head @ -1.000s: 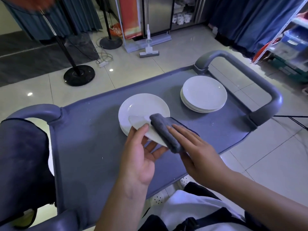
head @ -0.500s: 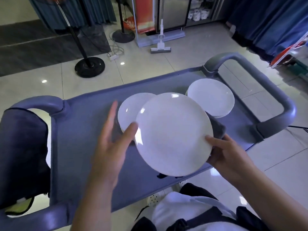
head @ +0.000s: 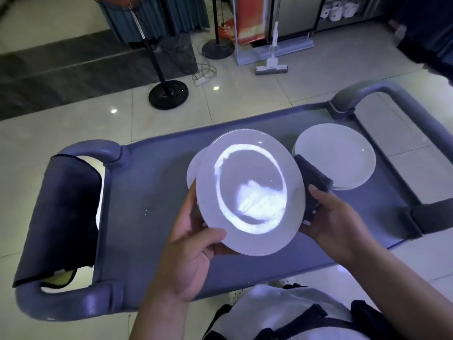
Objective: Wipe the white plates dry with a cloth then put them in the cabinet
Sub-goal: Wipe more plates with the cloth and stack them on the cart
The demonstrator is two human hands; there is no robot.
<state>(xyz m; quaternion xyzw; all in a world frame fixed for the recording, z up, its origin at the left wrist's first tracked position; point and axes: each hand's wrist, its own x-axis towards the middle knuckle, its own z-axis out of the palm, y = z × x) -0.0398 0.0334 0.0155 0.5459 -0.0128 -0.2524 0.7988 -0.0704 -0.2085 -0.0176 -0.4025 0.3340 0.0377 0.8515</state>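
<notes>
White china fills the space between my hands: I hold one plate (head: 250,192) tilted up above the worktop (head: 152,200), its face turned to me, with a bright ring of reflected light on it. My left hand (head: 193,244) grips its near-left rim, thumb curled over the front and fingers behind. My right hand (head: 328,217) takes the opposite rim, fingers curled round the dark grey cloth (head: 312,185) that bunches against the plate's right edge and back.

Just behind my left fingers, mostly hidden by the held plate, another white plate (head: 192,173) lies on the worktop. Beyond my right hand sits a stack of white plates (head: 335,160), well clear of the cloth's far end or touching it; I cannot tell which.

The worktop is the grey-blue top of a cart, flat and matte, with thick rounded handles (head: 392,99) looping out at either end. A dark cloth cover (head: 63,217) drapes over the handle far off my left hand.

Under the cart is a glossy pale tiled floor (head: 73,133) with spots of lamp glare. Farther out stand a round black stand base (head: 168,94) with its pole, a white power strip (head: 201,81) with cable, a white floor squeegee (head: 272,67), and blue curtains (head: 157,15).
</notes>
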